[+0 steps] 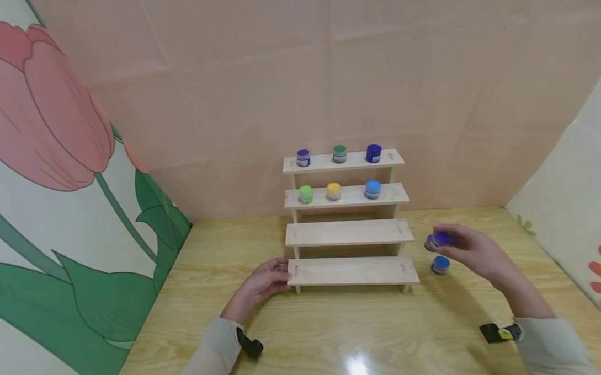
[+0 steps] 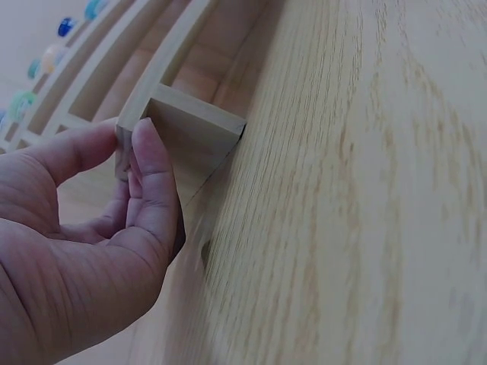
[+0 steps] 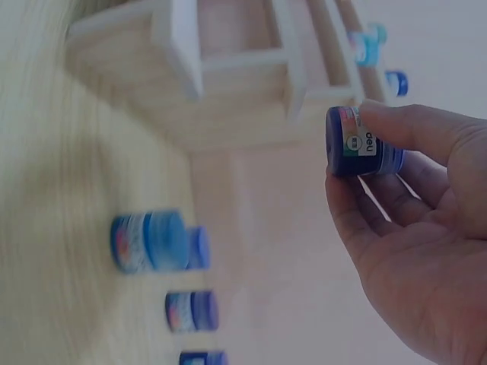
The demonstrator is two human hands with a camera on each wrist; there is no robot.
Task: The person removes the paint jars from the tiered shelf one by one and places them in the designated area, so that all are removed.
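Note:
My right hand [image 1: 469, 250] holds a small dark blue paint jar [image 3: 355, 143] between thumb and fingers, raised to the right of the stepped wooden rack [image 1: 350, 271]. Below it on the table are a blue paint jar [image 1: 440, 265] and a purple one [image 1: 429, 243]; the right wrist view shows several jars there. At the rack's left side, my left hand [image 2: 99, 228] pinches the end of the lowest shelf board [image 2: 144, 91] between thumb and fingers. Purple [image 1: 303, 158], green [image 1: 339, 154] and dark blue jars [image 1: 374, 153] stand on the top tier.
The second tier bears a light green jar [image 1: 305, 194], a yellow jar [image 1: 333, 192] and a light blue jar [image 1: 372, 190]. The two lower tiers show bare wood. Behind the wooden table [image 1: 335, 330] rises a pinkish backdrop [image 1: 257, 100], with flower-painted panels on both sides.

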